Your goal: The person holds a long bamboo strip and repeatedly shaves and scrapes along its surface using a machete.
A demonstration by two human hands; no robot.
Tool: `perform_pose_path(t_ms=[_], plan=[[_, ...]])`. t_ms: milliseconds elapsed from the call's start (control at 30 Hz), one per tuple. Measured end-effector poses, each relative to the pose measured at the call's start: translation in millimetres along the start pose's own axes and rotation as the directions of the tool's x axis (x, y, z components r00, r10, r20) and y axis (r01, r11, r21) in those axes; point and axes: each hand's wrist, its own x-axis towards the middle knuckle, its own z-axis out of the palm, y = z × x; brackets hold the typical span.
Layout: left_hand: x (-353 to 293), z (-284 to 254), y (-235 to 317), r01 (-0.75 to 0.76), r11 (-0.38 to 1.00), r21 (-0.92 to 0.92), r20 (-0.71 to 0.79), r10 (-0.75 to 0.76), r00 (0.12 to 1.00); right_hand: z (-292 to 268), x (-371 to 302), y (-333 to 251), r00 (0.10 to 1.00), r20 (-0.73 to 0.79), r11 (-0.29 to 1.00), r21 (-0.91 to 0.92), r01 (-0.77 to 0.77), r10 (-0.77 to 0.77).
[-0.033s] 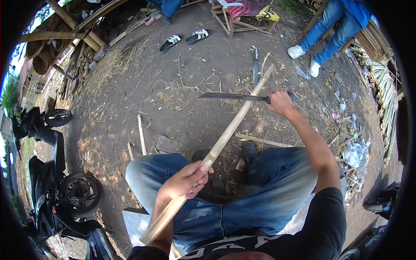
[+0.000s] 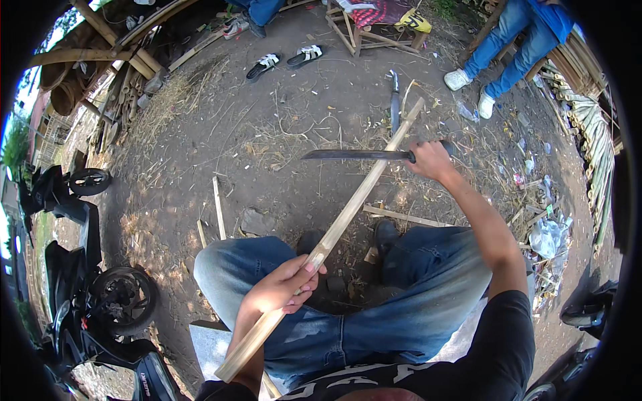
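A long pale strip of split wood, likely bamboo (image 2: 353, 206), slants across my lap from lower left to upper right. My left hand (image 2: 284, 284) is closed around its lower part, thumb on top, above my left thigh. In my right hand (image 2: 430, 160) is the handle of a machete (image 2: 341, 154), whose dark blade points left. That blade crosses the strip near its far end and appears to touch it. Beyond, a second long knife (image 2: 394, 107) lies on the ground, partly behind the strip's tip.
Thin wood strips (image 2: 219, 207) lie on the ground before my knees. Black sandals (image 2: 264, 65) sit farther off. A person in jeans (image 2: 511, 47) stands at far right, near stacked poles (image 2: 592, 140). Motorcycles (image 2: 120, 301) stand at left; litter (image 2: 548, 237) lies at right.
The machete has shifted slightly left and toward me along the strip, its blade turned a little. My right hand moved with it; my left hand keeps its hold, moving only slightly.
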Motion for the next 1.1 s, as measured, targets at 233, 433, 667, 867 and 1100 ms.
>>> perform_pose_path(t_ms=[233, 433, 667, 867, 1100], plan=[[-107, 16, -62, 0.180, 0.962, -0.207, 0.100, -0.162, 0.982, 49, -12, 176, 0.709, -0.125, 0.718, 0.053, -0.694, 0.694], [-105, 26, -72, 0.087, 0.974, -0.211, 0.042, -0.080, 0.996, 106, -102, 255, 0.105, -0.040, 0.113, 0.305, -0.946, 0.994], [-50, 6, -50, -0.137, 0.985, -0.103, -0.039, 0.134, 0.990, 69, -33, 201, 0.452, -0.015, 0.406, 0.470, -0.784, 0.892], [-15, 12, -3, -0.299, 0.953, -0.048, -0.140, 0.290, 0.947, -42, 13, 87, 0.656, -0.193, 0.652, 0.487, -0.582, 0.730], [50, 8, 56, -0.392, 0.915, -0.094, -0.109, 0.382, 0.918, -136, -1, -68, 0.918, -0.208, 0.730, 0.673, -0.116, 0.337]])
